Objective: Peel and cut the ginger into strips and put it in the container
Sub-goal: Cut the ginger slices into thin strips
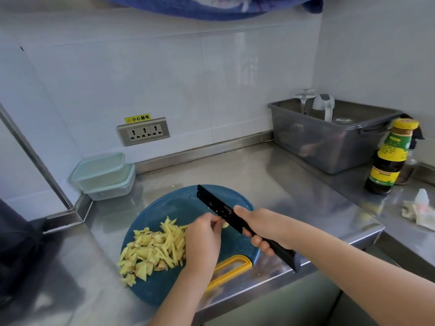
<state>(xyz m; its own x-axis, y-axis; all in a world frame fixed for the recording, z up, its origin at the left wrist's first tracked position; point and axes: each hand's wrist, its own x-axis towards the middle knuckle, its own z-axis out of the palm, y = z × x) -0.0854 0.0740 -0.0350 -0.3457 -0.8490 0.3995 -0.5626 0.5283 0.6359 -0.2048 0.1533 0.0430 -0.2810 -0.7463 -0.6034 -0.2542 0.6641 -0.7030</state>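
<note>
Steel desk point(294, 184), blue board point(183, 203): my R hand point(261, 228) grips knife point(219, 207), L hand point(203, 238) pinches small ginger bit point(225, 225) (mostly hidden). Cutting looks nearly done; next, strips point(153, 248) into far-left container point(103, 175).

Grey bin point(329, 147) at the far corner of the counter point(259, 175), sauce bottle point(388, 161) beside it, perhaps a crumpled tissue point(421, 210) nearer.

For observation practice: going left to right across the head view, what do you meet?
Stacked clear plastic containers, yellow ginger strips, left hand, right hand gripping black knife, grey plastic tub, dark yellow-capped sauce bottle, crumpled white tissue.
</note>
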